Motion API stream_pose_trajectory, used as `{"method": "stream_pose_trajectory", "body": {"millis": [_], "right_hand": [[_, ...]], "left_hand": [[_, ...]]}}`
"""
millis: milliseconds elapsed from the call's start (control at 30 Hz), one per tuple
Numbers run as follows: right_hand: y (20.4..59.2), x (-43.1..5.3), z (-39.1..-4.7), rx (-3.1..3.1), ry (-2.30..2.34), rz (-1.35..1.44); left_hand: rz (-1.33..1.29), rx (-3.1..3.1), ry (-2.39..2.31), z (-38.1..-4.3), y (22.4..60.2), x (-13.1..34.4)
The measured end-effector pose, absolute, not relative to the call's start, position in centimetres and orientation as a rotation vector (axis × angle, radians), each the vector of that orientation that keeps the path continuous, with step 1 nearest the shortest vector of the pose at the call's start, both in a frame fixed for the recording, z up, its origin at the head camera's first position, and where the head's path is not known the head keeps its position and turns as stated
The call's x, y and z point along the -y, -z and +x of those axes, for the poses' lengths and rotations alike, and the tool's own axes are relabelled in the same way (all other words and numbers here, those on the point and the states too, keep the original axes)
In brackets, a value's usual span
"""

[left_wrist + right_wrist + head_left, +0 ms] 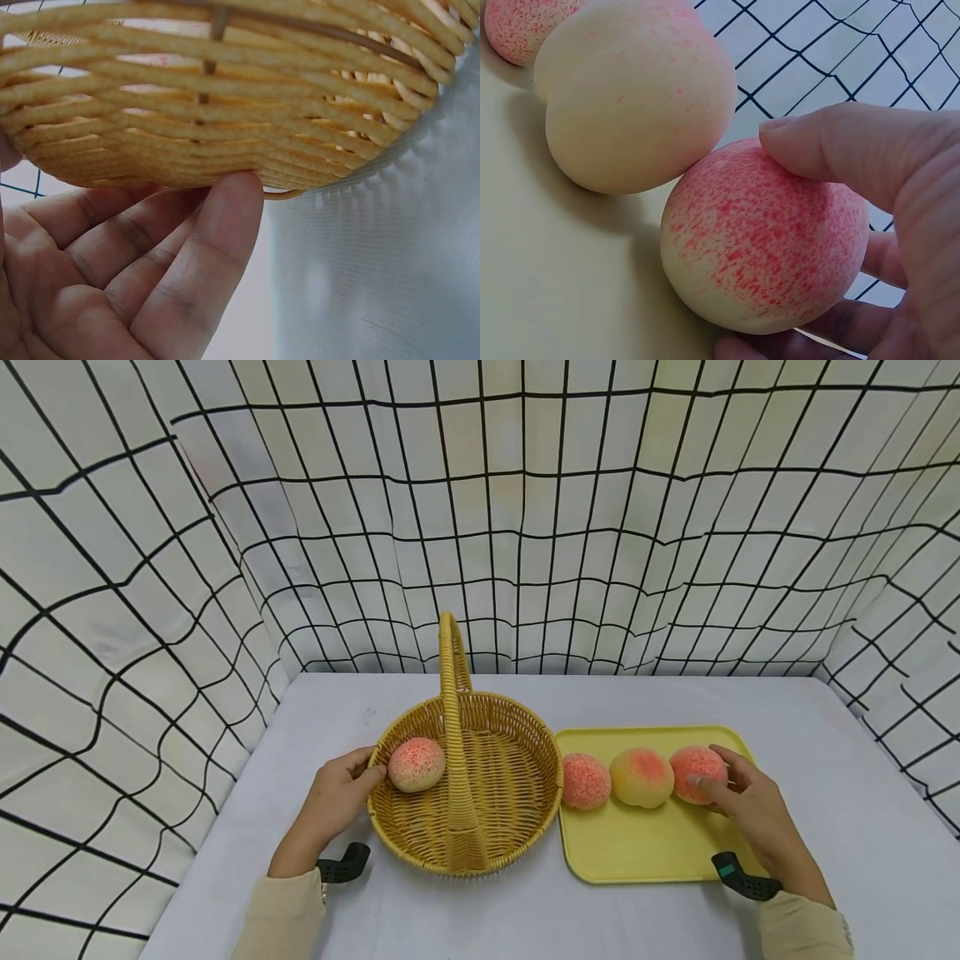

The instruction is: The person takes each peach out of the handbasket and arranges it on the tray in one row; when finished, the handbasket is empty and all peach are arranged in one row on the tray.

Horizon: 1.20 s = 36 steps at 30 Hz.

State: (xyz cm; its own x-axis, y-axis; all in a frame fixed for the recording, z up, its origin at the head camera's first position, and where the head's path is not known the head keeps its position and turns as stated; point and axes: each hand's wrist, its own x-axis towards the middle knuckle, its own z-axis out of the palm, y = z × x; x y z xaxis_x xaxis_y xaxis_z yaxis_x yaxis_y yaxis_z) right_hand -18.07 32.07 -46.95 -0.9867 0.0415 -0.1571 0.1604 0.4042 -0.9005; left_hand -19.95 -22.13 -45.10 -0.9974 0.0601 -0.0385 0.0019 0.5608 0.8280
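Observation:
A yellow wicker basket (510, 852) with a tall arched handle stands left of the tray, and one pink-speckled peach (417, 765) lies inside it. My left hand (341, 797) holds the basket at its left side, thumb by the rim; in the left wrist view its fingers (217, 232) lie against the woven wall. On the yellow tray (637, 860), three peaches sit in a row. My right hand (757, 806) grips the rightmost peach (761, 240), thumb on one side and fingers round the other. Beside it sit a yellow-and-pink peach (642, 777) and another speckled peach (585, 782).
A white cloth covers the table (360, 918). White walls with a black grid (555, 510) rise behind and at both sides. The basket's right rim meets the tray's left edge in the head view, and its handle (450, 693) stands well above the rim.

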Motion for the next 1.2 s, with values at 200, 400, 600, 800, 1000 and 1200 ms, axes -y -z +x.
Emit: {"method": "stream_pose_trajectory", "body": {"millis": [200, 400, 600, 800, 1000, 1200], "right_hand": [[46.95, -32.08, -18.00, -2.540, 1.645, 0.168], [46.93, -32.03, -18.00, -2.533, 1.645, 0.175], [46.85, -31.97, -17.97, -2.534, 1.639, 0.170], [46.87, -31.99, -17.96, -2.554, 1.645, 0.159], [46.63, -31.96, -17.83, -2.547, 1.655, 0.141], [46.48, -31.95, -17.82, -2.549, 1.623, 0.157]], "left_hand": [[0.047, -2.712, -1.444, -19.85, 45.04, 22.15], [0.043, -2.709, -1.446, -19.84, 44.98, 22.13], [0.049, -2.713, -1.442, -19.80, 44.96, 22.13], [0.051, -2.713, -1.448, -19.82, 45.04, 22.13], [0.054, -2.722, -1.447, -19.85, 45.02, 22.09], [0.060, -2.714, -1.461, -19.82, 45.00, 22.07]]}}
